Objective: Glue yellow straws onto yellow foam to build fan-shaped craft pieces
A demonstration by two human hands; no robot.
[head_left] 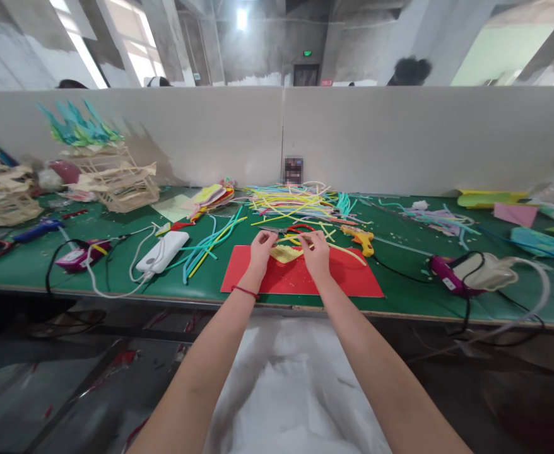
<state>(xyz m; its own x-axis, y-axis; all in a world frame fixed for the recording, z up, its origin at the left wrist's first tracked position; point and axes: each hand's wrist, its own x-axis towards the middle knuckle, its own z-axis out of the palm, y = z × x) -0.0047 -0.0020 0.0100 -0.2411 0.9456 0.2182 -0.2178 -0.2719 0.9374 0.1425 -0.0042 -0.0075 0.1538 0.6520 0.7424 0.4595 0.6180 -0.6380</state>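
Both your hands are in over the red sheet (239, 277), which lies near the front edge of the green worktop (120, 252). Your left hand (264, 246) pinches one end of a slim yellow strip (288, 239), and your right hand (315, 248) has it between thumb and fingers a little farther along. The strip spans the gap between them, just above a pale yellow piece (286, 254) (its exact make is too small to tell). Another yellow length (351, 251) trails out to the right of your right hand; whether it is the same strip, you can't tell from here.

The strip should handle as very light and bendy, likely to crease under a hard squeeze, so take it near the ends with the fingertips. The pale piece looks soft and thin; its edges seem the safer hold. Red-handled scissors (301, 229) lie just beyond your hands, with a yellow glue gun (363, 239) to the right.
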